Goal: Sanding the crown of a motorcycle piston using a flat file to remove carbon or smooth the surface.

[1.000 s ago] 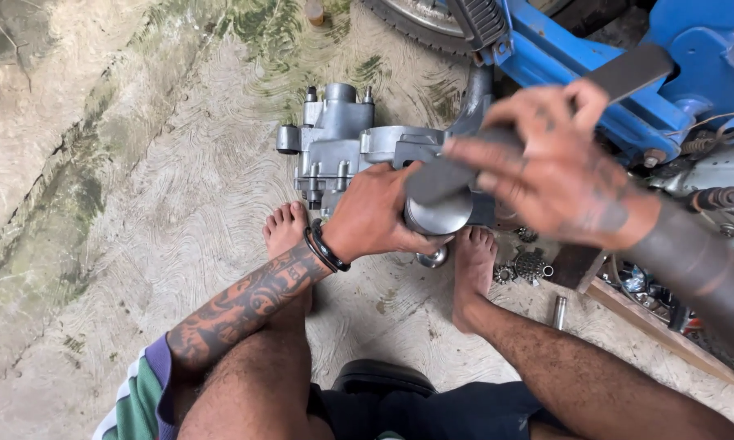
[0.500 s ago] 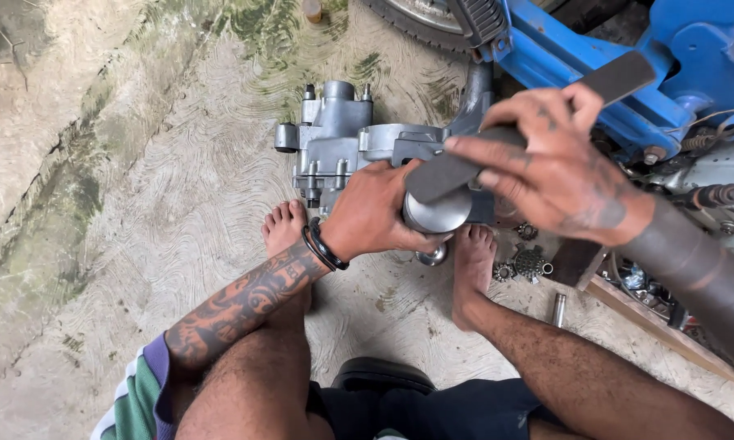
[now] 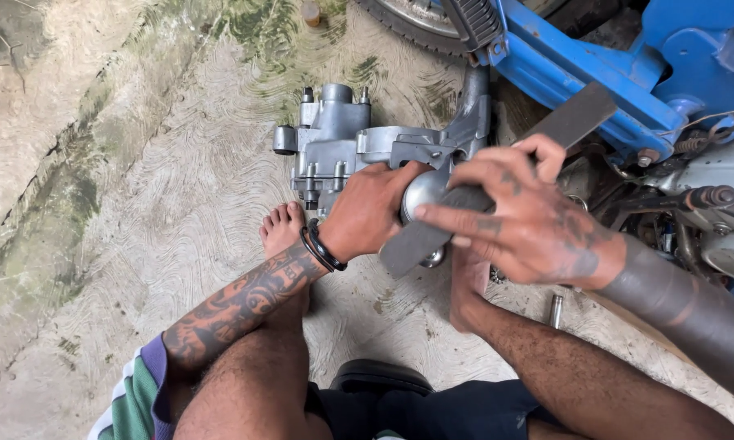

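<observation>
Two bare hands are being used at the centre of the frame. A flat dark file (image 3: 497, 179) is being pinched by the right hand (image 3: 530, 220), fingers pressed together along its blade, which is being laid slantwise across a round metal part (image 3: 422, 194). That part is being gripped by the left hand (image 3: 367, 212), fingers curled shut around it. A grey engine casing (image 3: 342, 138) is being steadied just above, on the concrete floor (image 3: 138, 204). A blue motorcycle frame (image 3: 611, 65) is being shown at upper right.
</observation>
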